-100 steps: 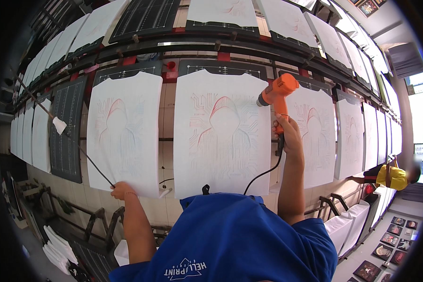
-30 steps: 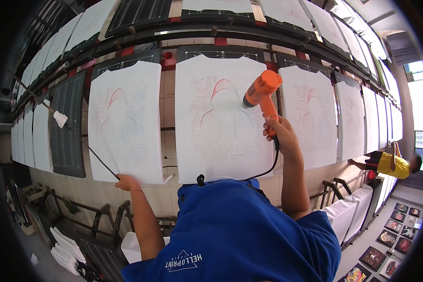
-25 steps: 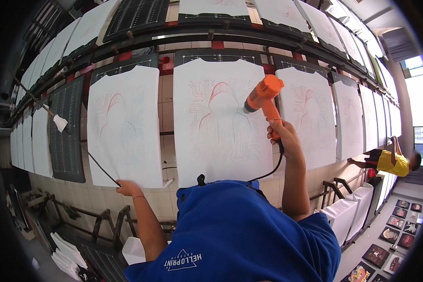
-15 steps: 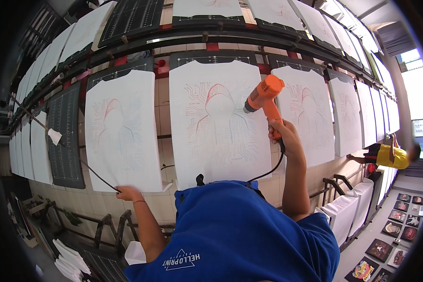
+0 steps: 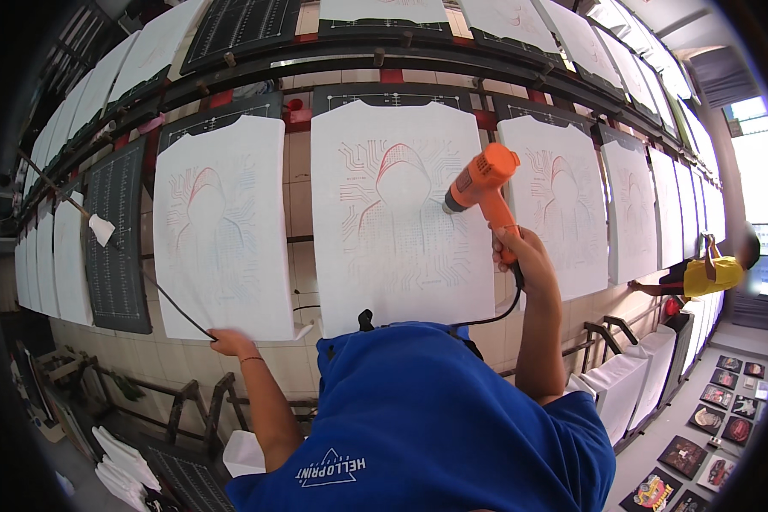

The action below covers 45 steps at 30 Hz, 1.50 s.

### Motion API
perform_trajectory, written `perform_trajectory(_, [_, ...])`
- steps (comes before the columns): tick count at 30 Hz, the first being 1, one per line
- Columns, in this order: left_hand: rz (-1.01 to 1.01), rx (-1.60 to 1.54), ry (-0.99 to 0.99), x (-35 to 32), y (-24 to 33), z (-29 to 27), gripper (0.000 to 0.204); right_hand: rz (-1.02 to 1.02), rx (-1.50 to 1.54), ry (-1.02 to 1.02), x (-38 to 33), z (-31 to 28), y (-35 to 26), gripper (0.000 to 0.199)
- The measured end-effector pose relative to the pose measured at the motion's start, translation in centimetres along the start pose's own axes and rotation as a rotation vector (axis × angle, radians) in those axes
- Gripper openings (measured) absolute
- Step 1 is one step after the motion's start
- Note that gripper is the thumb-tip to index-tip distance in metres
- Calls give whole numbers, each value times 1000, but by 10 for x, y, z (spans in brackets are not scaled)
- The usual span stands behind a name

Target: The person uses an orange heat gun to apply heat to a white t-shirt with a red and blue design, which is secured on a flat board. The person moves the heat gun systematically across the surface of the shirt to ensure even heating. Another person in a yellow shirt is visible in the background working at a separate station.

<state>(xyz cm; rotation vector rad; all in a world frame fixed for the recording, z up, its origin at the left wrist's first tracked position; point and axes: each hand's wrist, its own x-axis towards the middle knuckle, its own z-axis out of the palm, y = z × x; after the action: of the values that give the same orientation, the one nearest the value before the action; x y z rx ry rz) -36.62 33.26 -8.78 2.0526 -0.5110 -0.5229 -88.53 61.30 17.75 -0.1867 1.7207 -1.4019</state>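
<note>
An orange heat gun (image 5: pixel 493 183) is gripped by its handle in my right hand (image 5: pixel 525 260). Its metal nozzle points left and down over a white T-shirt (image 5: pixel 401 294) spread on a dark board in front of me. That shirt bears a faint red and blue print of a hooded figure with circuit lines. My left hand (image 5: pixel 232 343) is closed on a black cord (image 5: pixel 183 314) by the lower edge of another printed white shirt (image 5: pixel 205 273). The cord runs up and left past a crumpled white piece (image 5: pixel 101 229) hanging along it.
More white shirts on boards stand in rows to both sides and beyond a dark rail (image 5: pixel 378 58). A bare black board (image 5: pixel 115 243) lies at left. A person in a yellow top (image 5: pixel 710 275) stands far right. Dark metal frames (image 5: pixel 179 405) are near my left arm.
The heat gun has shifted very slightly right and down over the middle shirt. My left hand has moved a little up, still on the cord. The person in yellow has changed posture.
</note>
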Motion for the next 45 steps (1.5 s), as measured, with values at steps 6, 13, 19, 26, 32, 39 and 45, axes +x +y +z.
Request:
perform_trajectory(6, [-7, 8, -16, -4, 4, 1, 56, -44, -59, -36, 18, 27, -1, 27])
perform_trajectory(13, [1, 23, -13, -14, 12, -1, 58, -19, -118, -49, 16, 44, 1, 27])
perform_trajectory(19, [17, 42, 2, -10, 8, -2, 59, 24, -28, -85, 4, 33, 5, 29])
perform_trajectory(26, [0, -22, 0, -4, 1, 0, 56, -47, 8, 121, -10, 10, 11, 30])
perform_trajectory(32, [-1, -11, -12, -8, 5, 0, 56, -7, 20, -114, -5, 46, 24, 30])
perform_trajectory(39, [7, 54, -6, -9, 9, -2, 59, 62, -34, -225, -11, 82, 15, 29])
perform_trajectory(45, [13, 25, -17, -10, 7, -2, 60, 8, 47, 33, -18, 15, 30, 28])
